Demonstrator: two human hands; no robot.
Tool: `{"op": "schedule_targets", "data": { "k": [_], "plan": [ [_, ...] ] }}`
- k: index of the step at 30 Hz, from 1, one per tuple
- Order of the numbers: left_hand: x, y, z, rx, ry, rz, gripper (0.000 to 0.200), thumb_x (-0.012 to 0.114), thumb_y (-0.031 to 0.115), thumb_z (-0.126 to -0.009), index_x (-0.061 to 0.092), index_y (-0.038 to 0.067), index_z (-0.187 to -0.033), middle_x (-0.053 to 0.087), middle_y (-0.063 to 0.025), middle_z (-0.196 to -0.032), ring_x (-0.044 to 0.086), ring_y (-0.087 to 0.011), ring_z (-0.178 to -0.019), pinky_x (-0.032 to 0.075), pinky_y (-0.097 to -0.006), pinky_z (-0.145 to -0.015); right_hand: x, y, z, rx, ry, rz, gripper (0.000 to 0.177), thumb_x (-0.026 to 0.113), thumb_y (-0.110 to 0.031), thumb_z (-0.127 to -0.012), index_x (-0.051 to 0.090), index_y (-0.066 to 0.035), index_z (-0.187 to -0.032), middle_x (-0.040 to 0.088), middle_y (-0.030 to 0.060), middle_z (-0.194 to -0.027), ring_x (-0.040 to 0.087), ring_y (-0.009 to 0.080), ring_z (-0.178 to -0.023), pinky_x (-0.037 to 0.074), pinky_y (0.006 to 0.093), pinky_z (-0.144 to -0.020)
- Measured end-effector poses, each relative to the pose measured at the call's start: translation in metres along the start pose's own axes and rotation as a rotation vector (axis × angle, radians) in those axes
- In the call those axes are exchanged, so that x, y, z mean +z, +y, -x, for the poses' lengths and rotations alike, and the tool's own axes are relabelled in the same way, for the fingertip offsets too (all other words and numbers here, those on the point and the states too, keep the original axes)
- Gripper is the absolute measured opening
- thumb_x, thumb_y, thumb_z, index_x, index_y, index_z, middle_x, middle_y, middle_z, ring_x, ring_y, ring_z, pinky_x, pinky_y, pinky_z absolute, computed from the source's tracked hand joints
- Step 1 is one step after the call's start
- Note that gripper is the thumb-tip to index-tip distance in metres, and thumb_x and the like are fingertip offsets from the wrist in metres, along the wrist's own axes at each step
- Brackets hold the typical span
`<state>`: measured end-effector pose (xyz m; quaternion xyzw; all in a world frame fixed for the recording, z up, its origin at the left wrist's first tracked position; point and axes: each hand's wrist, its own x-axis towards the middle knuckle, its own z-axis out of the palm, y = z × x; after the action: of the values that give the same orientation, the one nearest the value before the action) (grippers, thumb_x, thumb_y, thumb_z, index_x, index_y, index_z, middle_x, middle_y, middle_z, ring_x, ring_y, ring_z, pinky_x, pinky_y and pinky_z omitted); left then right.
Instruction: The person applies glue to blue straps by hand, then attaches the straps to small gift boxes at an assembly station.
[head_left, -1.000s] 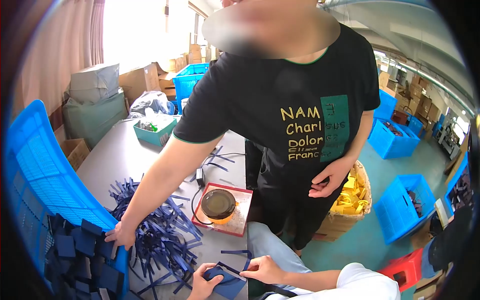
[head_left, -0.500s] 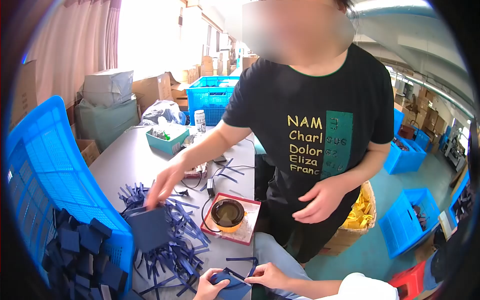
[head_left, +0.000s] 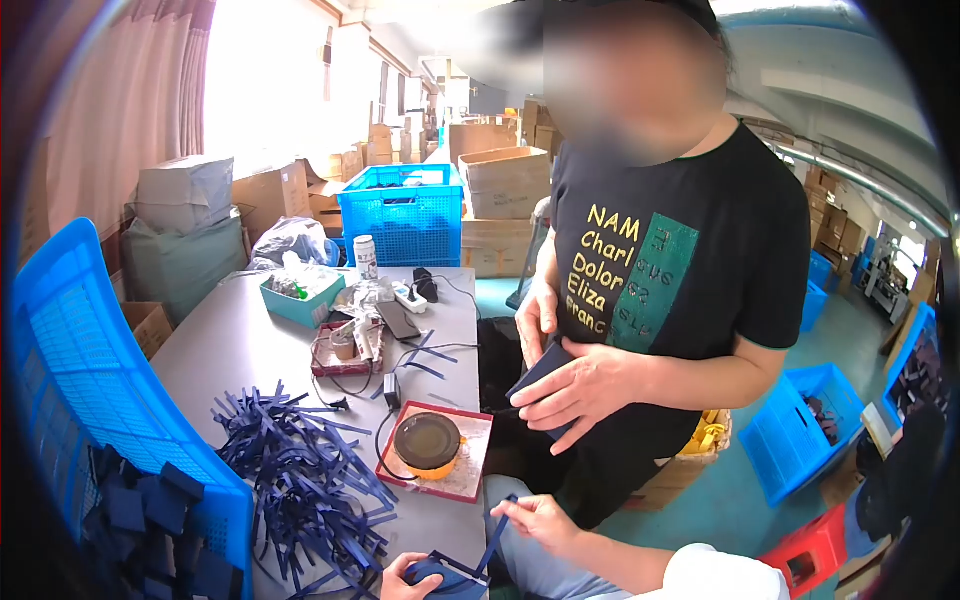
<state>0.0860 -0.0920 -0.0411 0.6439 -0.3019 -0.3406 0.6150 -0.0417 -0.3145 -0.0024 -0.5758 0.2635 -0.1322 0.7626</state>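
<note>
At the bottom edge, my left hand (head_left: 408,577) is closed on a dark blue box piece (head_left: 458,584), which is partly cut off by the frame. My right hand (head_left: 537,522) pinches a dark blue ribbon (head_left: 497,540), which slants down to the box piece. Left of my hands lies a heap of similar blue ribbons (head_left: 300,470) on the grey table (head_left: 205,365). Opposite me, a person in a black T-shirt holds a dark blue flat box piece (head_left: 545,385) in both hands.
A round black-topped pot (head_left: 428,442) sits in a red-rimmed tray (head_left: 470,480), with a cable beside it. A blue crate (head_left: 130,390) with dark blue boxes (head_left: 150,510) stands left. Further back are a teal box (head_left: 300,300), a can (head_left: 366,258) and a blue crate (head_left: 402,225).
The other person has lifted the dark blue piece from over the ribbons and now holds it before their body. My right hand has drawn the ribbon away from my left hand.
</note>
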Motion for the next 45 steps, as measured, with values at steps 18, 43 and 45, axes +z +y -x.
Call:
{"op": "schedule_targets", "data": {
  "k": [18, 43, 45],
  "plan": [
    [-0.001, -0.002, -0.005, -0.081, 0.056, 0.082, 0.040, 0.074, 0.010, -0.062, 0.058, 0.000, -0.096, 0.062, -0.0034, -0.083, 0.056, -0.0096, -0.076, 0.045, -0.0243, -0.071, -0.007, -0.039, -0.022, -0.199, 0.030, -0.527, 0.026, 0.047, -0.019, -0.093, 0.053, -0.003, -0.112, 0.056, 0.0029, -0.072, 0.052, 0.0108, -0.067, 0.042, 0.0220, -0.056],
    [-0.004, 0.007, -0.042, -0.204, -0.025, 0.195, 0.042, 0.074, 0.009, -0.070, 0.053, 0.002, -0.106, 0.062, -0.0061, -0.089, 0.057, -0.0091, -0.080, 0.045, -0.0230, -0.071, 0.013, -0.035, -0.107, 0.010, 0.080, -0.025, 0.016, 0.067, -0.016, -0.081, 0.060, -0.002, -0.075, 0.047, -0.0041, -0.057, 0.032, 0.0007, -0.044, 0.021, 0.0177, -0.039],
    [0.002, 0.007, -0.053, -0.169, -0.037, 0.230, 0.043, 0.075, 0.009, -0.070, 0.052, 0.001, -0.106, 0.062, -0.0064, -0.088, 0.058, -0.0098, -0.080, 0.046, -0.0231, -0.070, 0.011, -0.033, -0.117, 0.008, 0.089, -0.024, 0.014, 0.065, -0.014, -0.082, 0.060, -0.002, -0.076, 0.044, -0.0053, -0.056, 0.030, 0.0006, -0.043, 0.020, 0.0176, -0.039]
  ]
}}
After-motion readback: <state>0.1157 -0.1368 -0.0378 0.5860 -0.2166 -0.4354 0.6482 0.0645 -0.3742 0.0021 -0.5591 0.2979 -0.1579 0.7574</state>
